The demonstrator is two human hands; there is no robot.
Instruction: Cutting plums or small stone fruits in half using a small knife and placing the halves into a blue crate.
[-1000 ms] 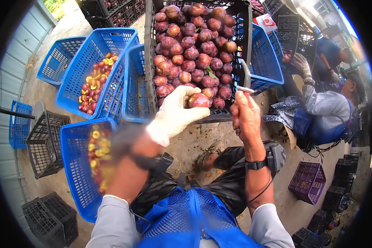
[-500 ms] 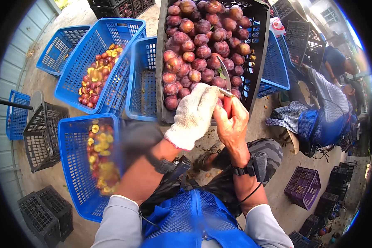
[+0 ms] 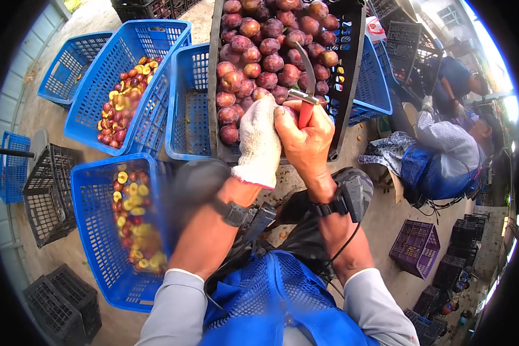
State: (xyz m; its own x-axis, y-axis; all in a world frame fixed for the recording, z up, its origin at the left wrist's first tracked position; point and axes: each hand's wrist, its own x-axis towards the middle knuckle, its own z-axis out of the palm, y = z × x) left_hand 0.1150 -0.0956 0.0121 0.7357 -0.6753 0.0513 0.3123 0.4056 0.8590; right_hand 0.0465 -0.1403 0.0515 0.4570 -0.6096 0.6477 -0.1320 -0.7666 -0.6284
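My right hand [image 3: 309, 138] is closed round the red handle of a folding knife [image 3: 305, 114], its curved blade pointing up and away over the fruit. Close against it, my left hand [image 3: 258, 138] wears a white knit glove, its fingers curled; whatever lies inside them is hidden. Both hands are at the near edge of a black plastic crate [image 3: 352, 86] heaped with whole red-purple plums [image 3: 271, 46]. At my left knee, a blue basket [image 3: 86, 230] holds cut plums [image 3: 134, 207] with yellow flesh showing.
Another blue basket [image 3: 86, 124] of cut plums stands farther left, beside a blue basket [image 3: 179, 115] partly under the crate. Black crates [image 3: 49, 190] stand at the left. On the right, another person [image 3: 444, 155] sits bent over, and a purple crate [image 3: 415, 248] rests on the floor.
My hands have drawn closer together, and the knife blade has turned more upright. The whole view has shifted slightly, moving the crate and baskets a little leftward.
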